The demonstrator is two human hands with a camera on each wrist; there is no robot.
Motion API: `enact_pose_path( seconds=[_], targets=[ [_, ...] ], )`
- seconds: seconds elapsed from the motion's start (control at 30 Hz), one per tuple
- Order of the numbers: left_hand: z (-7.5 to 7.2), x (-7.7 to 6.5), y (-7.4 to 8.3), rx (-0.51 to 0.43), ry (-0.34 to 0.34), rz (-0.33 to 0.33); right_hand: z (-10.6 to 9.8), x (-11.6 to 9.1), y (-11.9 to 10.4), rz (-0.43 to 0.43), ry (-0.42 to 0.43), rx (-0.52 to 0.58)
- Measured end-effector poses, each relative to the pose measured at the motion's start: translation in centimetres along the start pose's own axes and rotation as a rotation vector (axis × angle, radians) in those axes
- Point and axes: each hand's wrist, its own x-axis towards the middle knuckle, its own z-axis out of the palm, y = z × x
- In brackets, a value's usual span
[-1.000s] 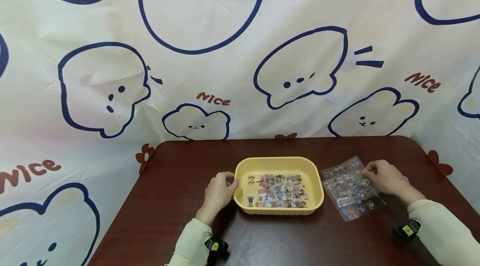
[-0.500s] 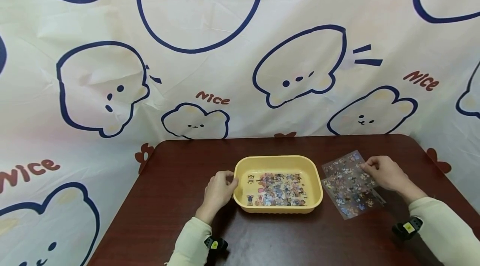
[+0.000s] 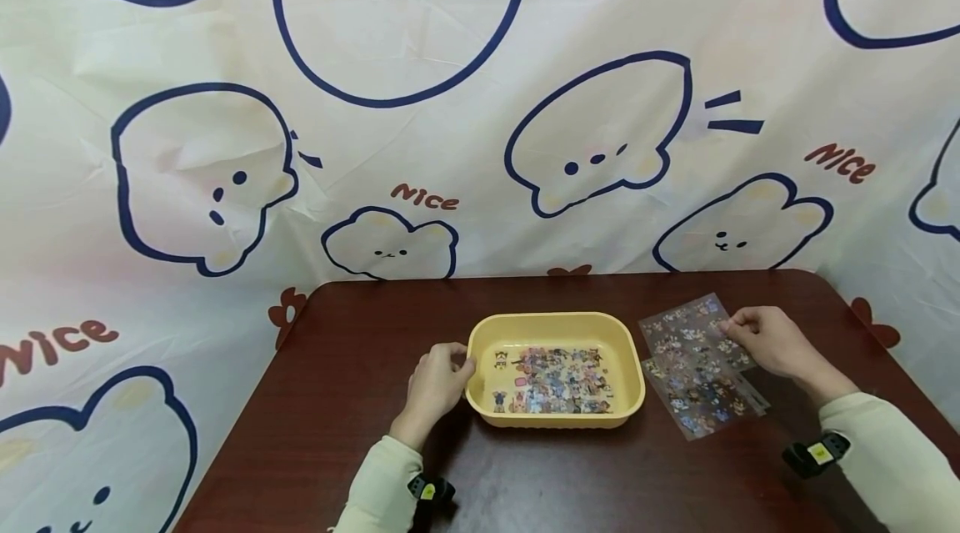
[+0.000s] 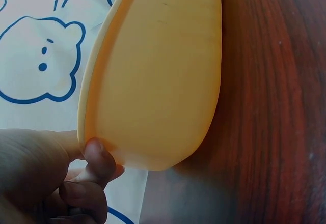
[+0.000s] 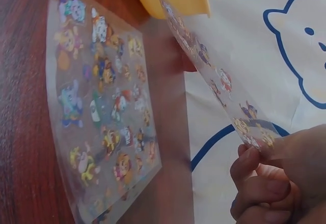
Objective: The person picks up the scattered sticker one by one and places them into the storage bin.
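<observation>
My left hand (image 3: 438,387) grips the left end of a yellow plastic tray (image 3: 555,423); the left wrist view shows thumb and fingers pinching its rim (image 4: 87,96). Inside the tray lies a clear sticker sheet (image 3: 562,383) printed with small colourful cartoon figures. To the right, my right hand (image 3: 776,349) pinches another clear sticker sheet (image 3: 684,329) by its edge. In the right wrist view that held sheet (image 5: 220,81) stands tilted, raised apart from the sticker sheets (image 5: 107,107) lying flat on the table. The lower sheets are partly covered by it in the head view.
A dark reddish-brown table (image 3: 540,483) bears everything. Its far edge meets a white cloth backdrop (image 3: 480,149) with blue cartoon outlines, which also hangs along both sides. A black band (image 3: 817,454) with a small device sits on each wrist.
My right hand has lifted its sticker sheet and shifted it slightly farther back, showing more of the sheets beneath. My left hand and the tray have stayed in place.
</observation>
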Motion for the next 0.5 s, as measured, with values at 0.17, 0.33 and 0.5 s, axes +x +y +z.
enact_pose_path(
  seconds=[0.17, 0.33, 0.5],
  targets=[
    [0.1, 0.0, 0.0, -0.001, 0.002, -0.001, -0.1, -0.1, -0.1, -0.016, 0.019, 0.007],
    [0.1, -0.1, 0.0, -0.002, 0.000, -0.006, -0.3, -0.2, -0.5, -0.017, 0.037, 0.007],
    [0.0, -0.1, 0.0, 0.004, 0.008, -0.005, -0.5, -0.4, -1.1, -0.012, 0.053, 0.027]
  ],
)
